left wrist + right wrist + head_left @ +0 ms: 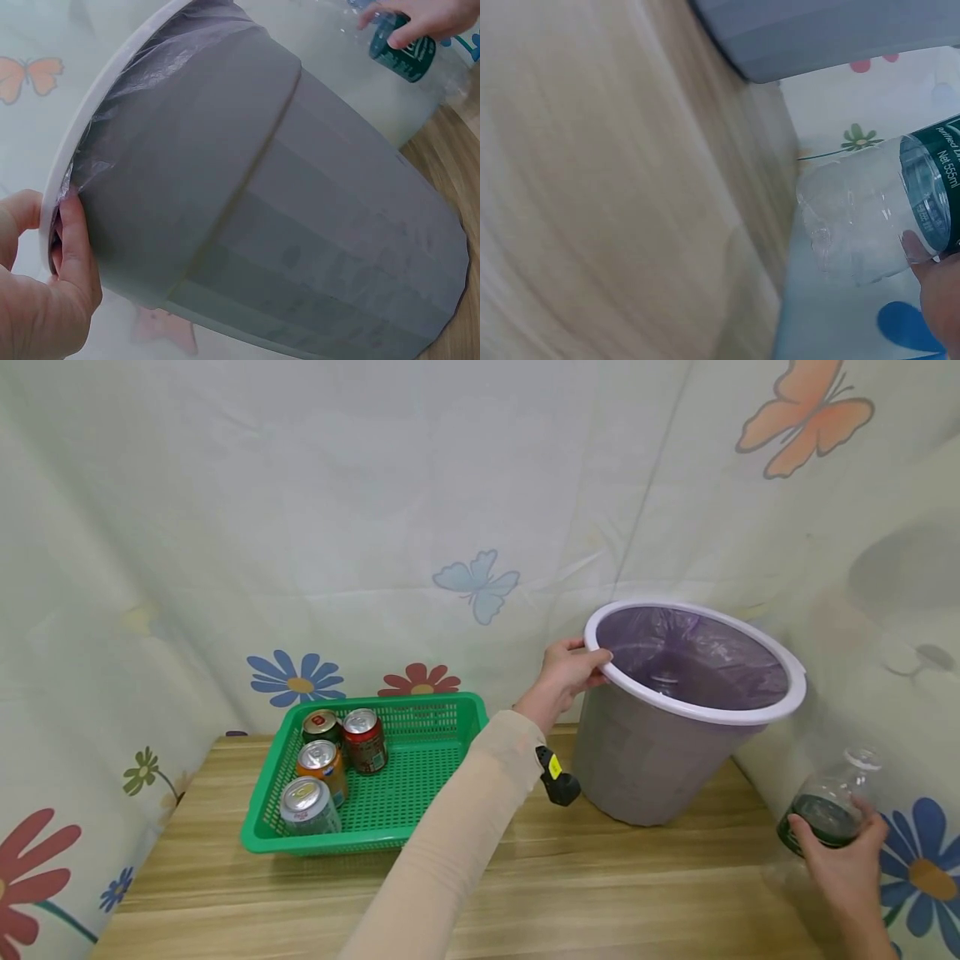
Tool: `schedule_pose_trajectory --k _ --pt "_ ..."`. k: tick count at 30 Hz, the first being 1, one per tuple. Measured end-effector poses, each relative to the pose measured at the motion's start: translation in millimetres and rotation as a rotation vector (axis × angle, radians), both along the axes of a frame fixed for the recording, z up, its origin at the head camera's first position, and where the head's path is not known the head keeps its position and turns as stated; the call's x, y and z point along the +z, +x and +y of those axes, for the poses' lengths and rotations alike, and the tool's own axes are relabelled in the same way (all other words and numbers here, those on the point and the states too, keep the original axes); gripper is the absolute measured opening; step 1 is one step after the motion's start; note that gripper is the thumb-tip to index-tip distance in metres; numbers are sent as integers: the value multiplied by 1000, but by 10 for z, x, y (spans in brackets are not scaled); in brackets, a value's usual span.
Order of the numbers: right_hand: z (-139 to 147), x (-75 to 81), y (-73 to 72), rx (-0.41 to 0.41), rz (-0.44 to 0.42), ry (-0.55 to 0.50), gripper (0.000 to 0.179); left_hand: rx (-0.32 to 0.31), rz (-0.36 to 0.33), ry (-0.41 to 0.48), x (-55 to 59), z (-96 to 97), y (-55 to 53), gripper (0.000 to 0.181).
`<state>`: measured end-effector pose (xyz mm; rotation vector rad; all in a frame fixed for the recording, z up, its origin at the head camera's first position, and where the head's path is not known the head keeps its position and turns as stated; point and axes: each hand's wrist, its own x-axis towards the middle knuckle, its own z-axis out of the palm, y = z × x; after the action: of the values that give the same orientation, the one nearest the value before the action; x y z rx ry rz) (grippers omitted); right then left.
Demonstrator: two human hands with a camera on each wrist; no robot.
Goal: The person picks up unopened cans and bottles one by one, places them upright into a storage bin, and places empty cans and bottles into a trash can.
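My left hand [564, 677] pinches the white rim of a grey trash can [645, 760], thumb over the edge and fingers beneath. A purple plastic liner [705, 647] covers the can's inside, and something clear lies down in it, too dim to name. In the left wrist view the fingers [75, 240] press rim and liner together. To the right of the can, my right hand [847, 860] grips a clear plastic bottle [825, 810] round its green label. The bottle stands near upright, its uncapped-looking neck at the top. In the right wrist view the bottle's clear base [855, 217] shows.
A green plastic basket [420, 777] sits left on the wooden table [570, 902]. Several drink cans stand in its left part, among them an orange can [322, 768] and a silver can [307, 810]. A patterned curtain [360, 527] hangs behind and on both sides.
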<state>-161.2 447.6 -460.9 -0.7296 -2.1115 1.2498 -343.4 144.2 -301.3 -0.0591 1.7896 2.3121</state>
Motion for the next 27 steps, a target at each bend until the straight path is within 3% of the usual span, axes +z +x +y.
schedule_pose_trajectory --k 8,17,23,27 --pt "51 219 -24 -4 -51 16 81 -5 -3 -8 10 -7 11 43" --pt "215 351 -118 -17 -51 167 82 -4 0 3 19 -3 5 43" --pt "217 543 -82 23 -122 242 87 -2 2 -3 25 2 10 41" --pt "158 662 -49 60 -116 272 87 0 -2 -7 20 2 13 41"
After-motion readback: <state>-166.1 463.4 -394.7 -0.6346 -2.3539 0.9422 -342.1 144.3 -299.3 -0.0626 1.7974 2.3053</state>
